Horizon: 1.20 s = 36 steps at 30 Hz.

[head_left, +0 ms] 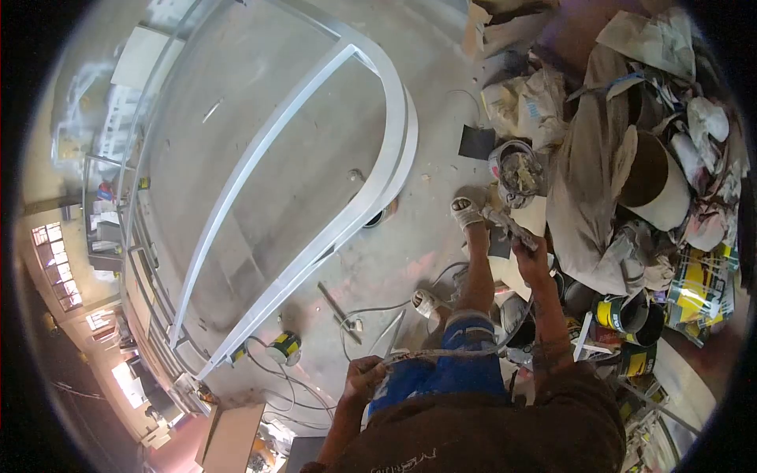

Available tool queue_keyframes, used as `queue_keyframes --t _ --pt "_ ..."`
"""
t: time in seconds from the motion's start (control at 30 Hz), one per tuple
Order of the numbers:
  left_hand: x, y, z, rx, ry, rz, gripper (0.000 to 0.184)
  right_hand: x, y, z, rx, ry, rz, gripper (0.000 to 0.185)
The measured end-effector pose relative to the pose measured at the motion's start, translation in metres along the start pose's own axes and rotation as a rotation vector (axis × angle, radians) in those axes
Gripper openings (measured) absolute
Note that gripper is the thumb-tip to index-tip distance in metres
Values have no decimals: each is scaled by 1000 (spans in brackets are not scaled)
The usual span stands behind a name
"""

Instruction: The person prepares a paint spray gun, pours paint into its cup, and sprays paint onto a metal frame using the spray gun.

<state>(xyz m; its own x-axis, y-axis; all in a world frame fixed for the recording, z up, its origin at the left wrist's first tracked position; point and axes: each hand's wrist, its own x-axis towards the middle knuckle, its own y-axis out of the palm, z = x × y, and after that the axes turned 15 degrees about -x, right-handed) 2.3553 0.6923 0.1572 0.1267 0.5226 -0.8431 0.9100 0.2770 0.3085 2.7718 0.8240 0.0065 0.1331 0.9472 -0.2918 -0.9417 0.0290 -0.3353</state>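
Note:
My right hand (533,258) is closed around a paint-crusted spray gun (509,225), held out to the right over my foot and the floor. A pale hose (441,353) crosses in front of my blue shorts, and my left hand (364,377) is closed on its left end near my hip. Where the hose joins the gun is hard to make out. Ahead and to the left stands a large curved frame (394,134), painted white, apart from both hands.
An open paint bucket (518,169) sits just beyond the spray gun. Heaped sacks and sheeting (587,181) fill the right side, with paint tins (627,315) nearer me. Loose hoses (296,386) and another tin (284,347) lie on the floor at left.

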Motion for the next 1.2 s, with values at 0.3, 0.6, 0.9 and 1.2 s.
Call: queue_keyframes --t 0.3,0.6,0.9,1.2 --pt "-6 16 -1 69 -22 -45 28 18 18 0 29 -75 11 19" --pt "20 63 -1 134 -74 -70 33 82 44 -64 -278 -43 -22 26" --pt "65 114 -27 110 -241 -109 41 223 48 -78 -302 60 -48 31" --pt "120 166 -46 0 -288 -143 40 400 56 -51 -400 42 -63 34"
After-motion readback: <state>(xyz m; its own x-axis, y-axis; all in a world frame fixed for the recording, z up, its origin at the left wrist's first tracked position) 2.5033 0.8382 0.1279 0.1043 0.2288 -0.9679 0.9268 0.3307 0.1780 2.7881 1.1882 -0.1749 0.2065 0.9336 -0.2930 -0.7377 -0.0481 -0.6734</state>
